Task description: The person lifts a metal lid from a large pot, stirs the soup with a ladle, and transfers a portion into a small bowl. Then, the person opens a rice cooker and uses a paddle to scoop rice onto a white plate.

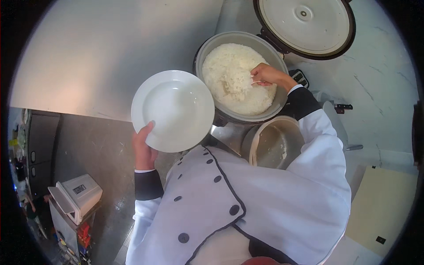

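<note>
My left hand [145, 145] grips the rim of a white round plate [175, 109], thumb on its upper face; nothing lies on the plate. Beside it, a rice cooker [202, 53] stands with its lid [308, 29] raised, holding a large mass of cooked white rice [232, 59]. My right hand [270, 75] is inside the cooker's rim, its fingers closed on a pale serving utensil [254, 81]. Only a sliver of that utensil shows; the rest is hidden by my hand and a loose mound of rice. The plate is held to the left of the cooker, near its rim.
A deep metal pot [276, 144] with white residue stands close to my body, below the cooker. A smooth metal counter [99, 59] spreads to the left. Knife handles [343, 107] show by the marbled wall at right. A white lidded bin [79, 197] is at lower left.
</note>
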A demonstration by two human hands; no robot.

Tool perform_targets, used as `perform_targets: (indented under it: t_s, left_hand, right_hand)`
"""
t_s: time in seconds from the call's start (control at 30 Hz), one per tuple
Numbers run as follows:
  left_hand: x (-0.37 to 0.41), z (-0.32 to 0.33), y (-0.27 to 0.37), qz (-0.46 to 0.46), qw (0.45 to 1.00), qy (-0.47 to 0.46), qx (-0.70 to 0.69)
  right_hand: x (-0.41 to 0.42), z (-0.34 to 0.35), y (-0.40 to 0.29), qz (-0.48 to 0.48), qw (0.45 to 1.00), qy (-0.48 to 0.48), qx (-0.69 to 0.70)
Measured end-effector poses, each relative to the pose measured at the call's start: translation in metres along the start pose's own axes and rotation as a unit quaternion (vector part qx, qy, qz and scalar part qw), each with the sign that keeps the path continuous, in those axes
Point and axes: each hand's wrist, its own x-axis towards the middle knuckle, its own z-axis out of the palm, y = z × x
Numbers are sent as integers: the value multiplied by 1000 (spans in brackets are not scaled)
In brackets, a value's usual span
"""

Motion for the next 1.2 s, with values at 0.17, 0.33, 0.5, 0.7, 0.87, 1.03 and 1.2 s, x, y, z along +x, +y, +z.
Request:
perform_targets:
  t_s: [0.17,0.33,0.5,0.7,0.87,1.03,1.2]
  left_hand:
    - [14,50,-4,-47,996,-81,4]
    - [34,95,-18,-72,991,-113,-9]
    - [50,121,-38,-100,979,-178,-23]
    - [47,131,-48,-128,960,-244,-53]
    - [41,105,-45,-94,972,-204,-64]
    - [28,79,-23,-35,988,-144,-52]
    - [20,47,-7,3,990,-121,-72]
  right_hand:
    - [-35,-39,-14,32,996,76,17]
    - [-80,-71,-52,11,992,98,-77]
    - [-100,-62,-88,-64,982,51,-168]
    - [-108,-20,-124,-113,844,216,-478]
    - [-123,-66,-123,35,892,206,-401]
    - [-62,-59,-11,-13,837,236,-494]
    - [-17,-21,26,23,898,146,-414]
